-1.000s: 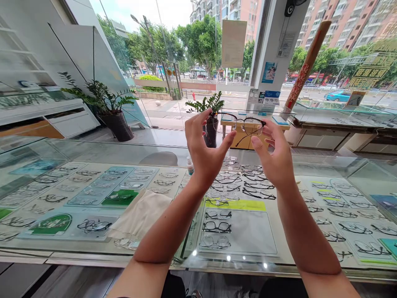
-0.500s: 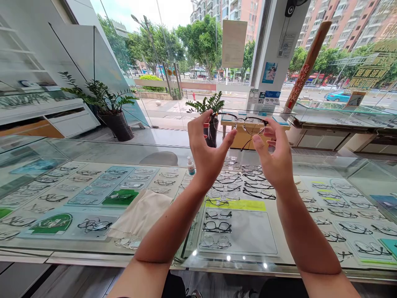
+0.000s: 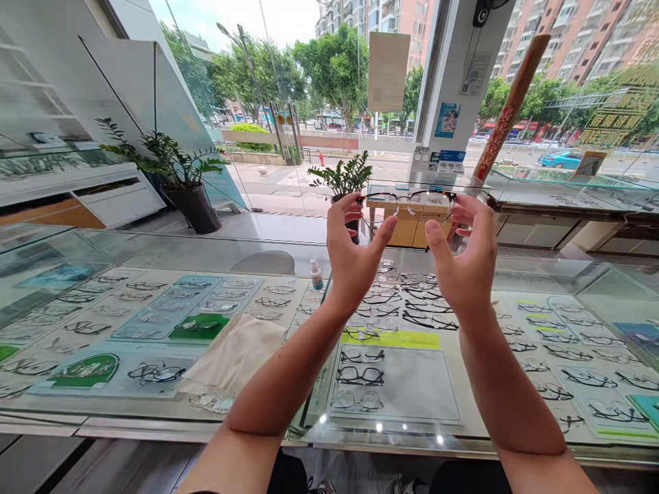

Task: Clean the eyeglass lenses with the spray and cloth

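I held the glasses (image 3: 412,204) level above the tabletop (image 3: 154,261), left fingers (image 3: 344,206) pinching one end and right fingers (image 3: 466,206) the other; the folded temples appeared partly hidden.

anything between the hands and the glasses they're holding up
Nothing visible. The left hand and right hand both grip the glasses directly at the frame's ends, held in the air above the glass display counter.
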{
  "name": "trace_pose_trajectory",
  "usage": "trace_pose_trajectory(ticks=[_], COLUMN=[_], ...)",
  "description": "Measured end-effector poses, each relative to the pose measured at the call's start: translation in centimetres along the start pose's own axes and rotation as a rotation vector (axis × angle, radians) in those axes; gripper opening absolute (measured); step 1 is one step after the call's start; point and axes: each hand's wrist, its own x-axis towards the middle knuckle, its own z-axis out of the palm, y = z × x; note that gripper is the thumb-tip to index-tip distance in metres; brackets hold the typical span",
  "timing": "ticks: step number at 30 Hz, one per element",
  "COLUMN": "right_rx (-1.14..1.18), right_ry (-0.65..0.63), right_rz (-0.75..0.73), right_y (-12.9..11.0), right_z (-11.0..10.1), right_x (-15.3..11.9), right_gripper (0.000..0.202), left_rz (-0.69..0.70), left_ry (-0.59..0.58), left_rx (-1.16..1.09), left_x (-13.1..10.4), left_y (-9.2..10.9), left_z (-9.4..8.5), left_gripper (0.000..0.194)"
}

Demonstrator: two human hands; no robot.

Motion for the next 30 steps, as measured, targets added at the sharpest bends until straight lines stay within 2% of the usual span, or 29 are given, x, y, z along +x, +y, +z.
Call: trace_pose_trajectory(ticks=[10, 15, 19, 24, 30], right_rx=[-0.055, -0.025, 0.167, 0.425, 0.530], right_ry=[0.006, -0.018, -0.011, 0.064, 0.072], right_rz=[-0.056, -0.021, 0.053, 0.149, 0.269], right_y=[-1.0, -1.2, -0.5, 0.3, 0.3], right_z=[-0.3, -0.3, -0.1, -0.1, -0.2], right_x=[0.1, 0.0, 0.2, 0.6, 0.8], right_gripper=[0.050, 0.051, 0.048, 0.039, 0.031], left_rz=[-0.042, -0.044, 0.038, 0.228, 0.374], left_ry=[0.003, 0.032, 0.041, 0.094, 0.158], left_rx=[-0.033, -0.020, -0.001, -0.027, 0.007], left_x=[-0.2, -0.1, 0.0, 0.1, 0.0], left_y=[-0.3, -0.1, -0.3, -0.3, 0.0], left_z=[0.3, 0.3, 0.2, 0.3, 0.4], left_gripper=[0.059, 0.060, 0.062, 0.070, 0.071])
